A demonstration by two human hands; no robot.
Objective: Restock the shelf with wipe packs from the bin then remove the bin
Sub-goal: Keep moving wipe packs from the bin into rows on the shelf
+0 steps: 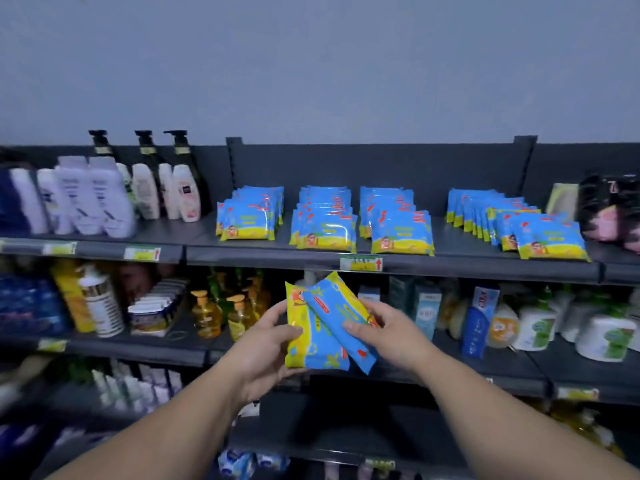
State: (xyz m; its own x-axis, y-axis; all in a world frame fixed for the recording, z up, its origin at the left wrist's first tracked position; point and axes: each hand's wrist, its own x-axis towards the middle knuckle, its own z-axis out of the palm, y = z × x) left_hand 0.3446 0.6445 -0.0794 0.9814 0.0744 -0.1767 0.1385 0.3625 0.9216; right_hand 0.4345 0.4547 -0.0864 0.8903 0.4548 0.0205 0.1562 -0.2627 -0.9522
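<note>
Two blue-and-yellow wipe packs are held in front of the second shelf level. My left hand grips the lower wipe pack by its left edge. My right hand holds the upper wipe pack, which lies tilted across the first. On the top shelf stand several rows of the same wipe packs, upright and facing forward. The bin is not in view.
Lotion and shampoo bottles fill the top shelf's left part; dark packages sit at its right end. The lower shelves hold soap bottles, cartons and white tubs. A gap shows between the third and fourth rows of packs.
</note>
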